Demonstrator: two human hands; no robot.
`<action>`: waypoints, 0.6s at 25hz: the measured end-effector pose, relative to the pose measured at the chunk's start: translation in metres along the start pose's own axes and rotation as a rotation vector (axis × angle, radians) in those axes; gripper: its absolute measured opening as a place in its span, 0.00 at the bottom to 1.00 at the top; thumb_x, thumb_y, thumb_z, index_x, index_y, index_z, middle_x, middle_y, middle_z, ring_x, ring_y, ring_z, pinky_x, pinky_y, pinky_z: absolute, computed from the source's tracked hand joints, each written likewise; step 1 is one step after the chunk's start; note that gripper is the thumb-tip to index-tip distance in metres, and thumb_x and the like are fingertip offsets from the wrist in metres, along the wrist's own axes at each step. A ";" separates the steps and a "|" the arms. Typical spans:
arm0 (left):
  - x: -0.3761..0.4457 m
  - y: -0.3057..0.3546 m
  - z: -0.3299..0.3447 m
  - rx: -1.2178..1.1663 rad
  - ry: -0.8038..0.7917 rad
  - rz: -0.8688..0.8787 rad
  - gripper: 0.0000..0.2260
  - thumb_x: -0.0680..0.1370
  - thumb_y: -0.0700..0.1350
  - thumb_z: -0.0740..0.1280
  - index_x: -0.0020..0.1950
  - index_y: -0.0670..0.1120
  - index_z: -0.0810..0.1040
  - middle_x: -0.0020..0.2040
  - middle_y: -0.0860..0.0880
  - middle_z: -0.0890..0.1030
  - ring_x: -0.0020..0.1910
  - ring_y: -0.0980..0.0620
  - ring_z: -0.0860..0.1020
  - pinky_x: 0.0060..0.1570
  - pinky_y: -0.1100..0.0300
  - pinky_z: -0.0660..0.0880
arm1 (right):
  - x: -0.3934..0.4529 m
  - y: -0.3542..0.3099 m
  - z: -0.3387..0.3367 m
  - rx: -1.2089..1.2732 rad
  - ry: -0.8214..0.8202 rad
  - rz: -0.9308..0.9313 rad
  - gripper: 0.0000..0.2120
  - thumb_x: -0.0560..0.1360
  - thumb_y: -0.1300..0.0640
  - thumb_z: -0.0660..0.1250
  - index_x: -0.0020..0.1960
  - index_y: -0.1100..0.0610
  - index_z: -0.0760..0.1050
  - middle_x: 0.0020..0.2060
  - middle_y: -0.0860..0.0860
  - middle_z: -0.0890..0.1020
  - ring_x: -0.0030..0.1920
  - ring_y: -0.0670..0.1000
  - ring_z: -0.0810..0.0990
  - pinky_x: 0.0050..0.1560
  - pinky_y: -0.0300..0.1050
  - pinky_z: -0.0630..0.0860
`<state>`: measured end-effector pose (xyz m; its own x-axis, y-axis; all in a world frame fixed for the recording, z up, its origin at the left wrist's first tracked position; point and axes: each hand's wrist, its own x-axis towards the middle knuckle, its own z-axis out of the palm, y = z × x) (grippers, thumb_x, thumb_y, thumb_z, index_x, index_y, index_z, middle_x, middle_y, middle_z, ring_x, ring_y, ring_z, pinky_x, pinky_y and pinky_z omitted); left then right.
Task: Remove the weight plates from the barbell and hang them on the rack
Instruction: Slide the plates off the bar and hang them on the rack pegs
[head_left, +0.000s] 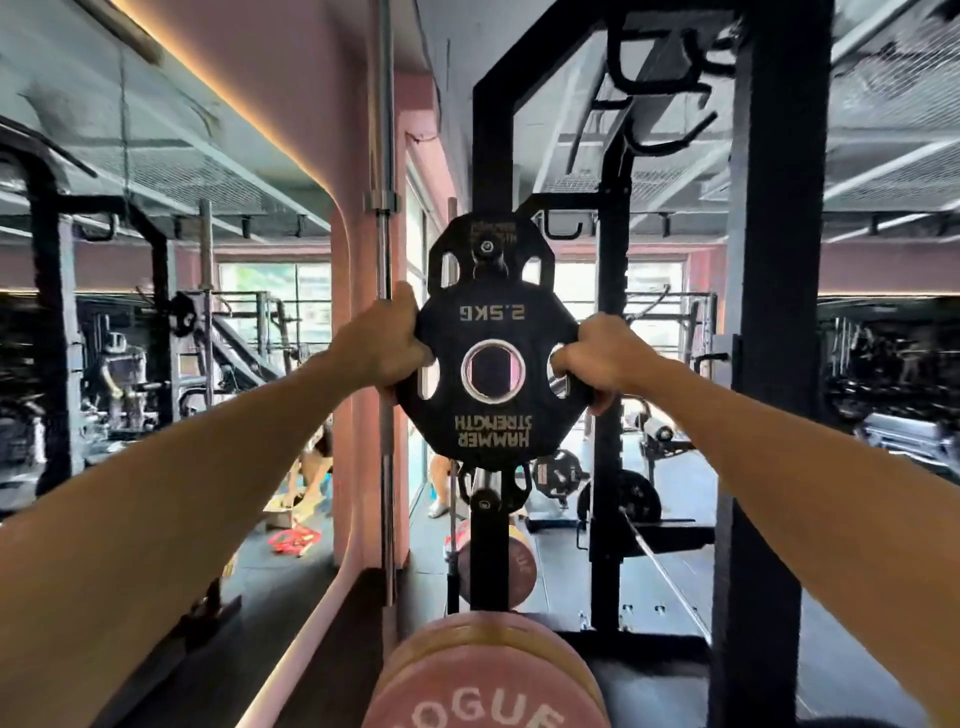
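The small black weight plate (493, 374), marked 2.5KG, hangs in the air at the centre of the view, held upright and face-on before the black rack upright (491, 156). Its lettering reads upside down, so it is turned over in the grip; that likely matters little for hanging. The left hand (392, 345) grasps the rim at 9 o'clock, fingers curled round the edge, and the right hand (597, 361) grasps at 3 o'clock with fingers hooked through a grip slot. Holding it at opposite sides probably keeps the disc square, so its steel-ringed centre hole can be lined up with a storage peg.

At 12 o'clock from the plate, another black plate (488, 247) already hangs on a peg of the upright, partly hidden behind the held one. At 6 o'clock a lower peg (485, 501) pokes out with a further plate on it. Which peg is meant, I cannot tell. Pink bumper plates (488, 675) sit lowest, near the bottom edge.
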<state>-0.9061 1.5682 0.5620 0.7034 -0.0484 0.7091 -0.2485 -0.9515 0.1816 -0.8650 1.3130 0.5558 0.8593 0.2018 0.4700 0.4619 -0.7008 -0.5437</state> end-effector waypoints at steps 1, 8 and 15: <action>0.009 -0.004 -0.003 -0.004 0.011 0.017 0.23 0.71 0.43 0.73 0.55 0.41 0.61 0.40 0.45 0.73 0.42 0.41 0.75 0.36 0.54 0.66 | 0.009 -0.005 -0.002 -0.008 0.026 -0.013 0.11 0.67 0.60 0.69 0.34 0.68 0.75 0.21 0.60 0.79 0.22 0.63 0.80 0.19 0.47 0.76; 0.105 -0.010 -0.033 0.004 0.144 0.104 0.21 0.70 0.43 0.74 0.54 0.42 0.65 0.42 0.43 0.76 0.41 0.41 0.77 0.39 0.50 0.75 | 0.100 -0.037 -0.045 -0.026 0.191 -0.120 0.10 0.67 0.62 0.69 0.31 0.68 0.74 0.20 0.60 0.78 0.19 0.58 0.78 0.16 0.37 0.68; 0.186 -0.015 -0.044 0.015 0.248 0.126 0.20 0.69 0.44 0.74 0.52 0.46 0.66 0.48 0.43 0.78 0.45 0.39 0.77 0.48 0.45 0.77 | 0.180 -0.051 -0.076 0.003 0.249 -0.174 0.11 0.65 0.61 0.68 0.35 0.71 0.76 0.19 0.61 0.77 0.20 0.63 0.79 0.19 0.41 0.71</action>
<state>-0.8006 1.5872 0.7206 0.4830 -0.0923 0.8708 -0.3124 -0.9472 0.0728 -0.7509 1.3330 0.7213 0.6871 0.1445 0.7120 0.5985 -0.6682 -0.4420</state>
